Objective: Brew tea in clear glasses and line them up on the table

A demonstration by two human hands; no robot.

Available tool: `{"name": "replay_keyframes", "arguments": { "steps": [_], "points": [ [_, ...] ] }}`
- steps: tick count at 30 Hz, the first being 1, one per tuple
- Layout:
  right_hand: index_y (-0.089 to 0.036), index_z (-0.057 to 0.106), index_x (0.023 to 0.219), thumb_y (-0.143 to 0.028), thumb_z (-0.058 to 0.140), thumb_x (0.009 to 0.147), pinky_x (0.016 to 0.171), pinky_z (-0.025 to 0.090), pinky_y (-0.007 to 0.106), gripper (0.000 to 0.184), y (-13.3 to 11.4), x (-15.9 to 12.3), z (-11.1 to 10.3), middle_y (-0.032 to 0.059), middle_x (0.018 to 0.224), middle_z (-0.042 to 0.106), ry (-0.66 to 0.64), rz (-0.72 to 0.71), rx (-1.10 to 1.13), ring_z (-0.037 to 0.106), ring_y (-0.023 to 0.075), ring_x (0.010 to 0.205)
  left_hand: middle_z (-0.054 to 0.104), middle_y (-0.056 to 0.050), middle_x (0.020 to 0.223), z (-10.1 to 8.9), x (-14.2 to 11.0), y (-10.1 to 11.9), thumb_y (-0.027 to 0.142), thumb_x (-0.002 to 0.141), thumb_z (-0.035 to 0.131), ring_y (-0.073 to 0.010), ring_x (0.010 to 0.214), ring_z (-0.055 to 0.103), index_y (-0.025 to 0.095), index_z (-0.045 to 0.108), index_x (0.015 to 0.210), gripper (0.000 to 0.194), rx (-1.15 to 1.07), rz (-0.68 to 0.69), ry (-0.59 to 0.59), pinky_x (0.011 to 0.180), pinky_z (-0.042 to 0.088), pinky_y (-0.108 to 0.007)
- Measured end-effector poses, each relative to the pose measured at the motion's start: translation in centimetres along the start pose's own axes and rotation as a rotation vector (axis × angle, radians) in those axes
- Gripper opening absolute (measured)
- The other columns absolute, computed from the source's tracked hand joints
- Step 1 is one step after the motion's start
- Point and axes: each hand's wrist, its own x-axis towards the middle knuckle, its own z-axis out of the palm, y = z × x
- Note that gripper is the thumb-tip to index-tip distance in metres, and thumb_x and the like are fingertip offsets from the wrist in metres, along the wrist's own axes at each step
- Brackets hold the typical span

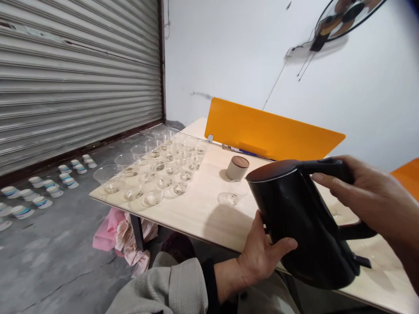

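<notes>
Right hand [366, 187] closes around the handle [327, 168] of the tilted black kettle [304, 222]; left hand [257, 257] clasps its side, thumb spread from fingers; lidded canister [235, 169] stands near

a clear cup [233, 198]

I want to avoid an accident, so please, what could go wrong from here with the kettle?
The tilted kettle might spill, if it holds liquid. Its upper end could knock the clear cup near it. It may also slip if the left hand, around its side, loosens.
</notes>
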Motion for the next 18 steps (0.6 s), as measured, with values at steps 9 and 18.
{"name": "replay_keyframes", "arguments": {
  "steps": [9, 18],
  "points": [
    [-0.029, 0.07, 0.103, -0.066, 0.072, 0.079, 0.058, 0.04, 0.035, 0.045, 1.1, 2.9, 1.5, -0.0011, 0.063, 0.065, -0.225, -0.016, -0.333, 0.06, 0.0221, 0.058, 0.064, -0.014, 0.137, 0.1, 0.6, -0.8, 0.046, 0.079, 0.086, -0.0347, 0.128, 0.062, 0.02, 0.047, 0.138, 0.075, -0.094, 0.008, 0.017, 0.109, 0.05, -0.053],
    [-0.028, 0.065, 0.1, -0.066, 0.065, 0.078, 0.061, 0.044, 0.036, 0.044, -0.1, 3.7, 2.6, -0.0006, 0.074, 0.069, -0.331, 0.019, -0.337, 0.063, 0.0225, 0.063, 0.064, -0.014, 0.138, 0.2, 0.9, -2.2, 0.045, 0.081, 0.085, -0.0342, 0.13, 0.06, 0.019, 0.047, 0.137, 0.073, -0.141, 0.005, 0.039, 0.111, 0.048, -0.054]
  ]
}}
